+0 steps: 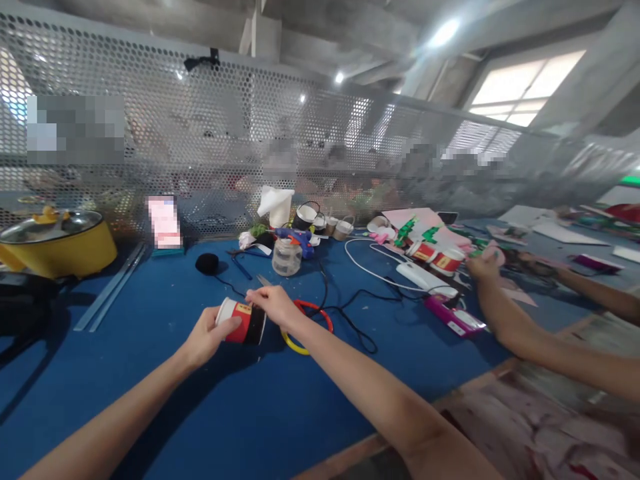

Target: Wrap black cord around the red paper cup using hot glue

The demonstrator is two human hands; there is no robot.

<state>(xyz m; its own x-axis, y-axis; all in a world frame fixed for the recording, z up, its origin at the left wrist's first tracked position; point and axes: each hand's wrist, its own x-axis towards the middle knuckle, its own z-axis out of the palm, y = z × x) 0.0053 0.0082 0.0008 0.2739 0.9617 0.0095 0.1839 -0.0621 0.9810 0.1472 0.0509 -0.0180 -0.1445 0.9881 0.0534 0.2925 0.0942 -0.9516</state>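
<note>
My left hand (207, 337) is wrapped round a small paper cup (243, 327) with a white rim, a red band with yellow marks and a black band. The cup lies tilted on its side, held above the blue table. My right hand (274, 308) is closed in a pinch at the cup's upper right edge, beside the black band. What its fingertips pinch is too small to tell. A pointed metal tip (262, 281) shows just behind the right hand. A red and yellow ring (299, 348) lies partly hidden under my right forearm.
A yellow pot (75, 250), clear strips (113, 287) and a phone (165, 223) are at the left. Behind my hands stand a clear jar (287, 259) and a blue glue gun (301, 241). Cables, a white power strip (425, 279) and a co-worker's hand (484, 263) are at the right.
</note>
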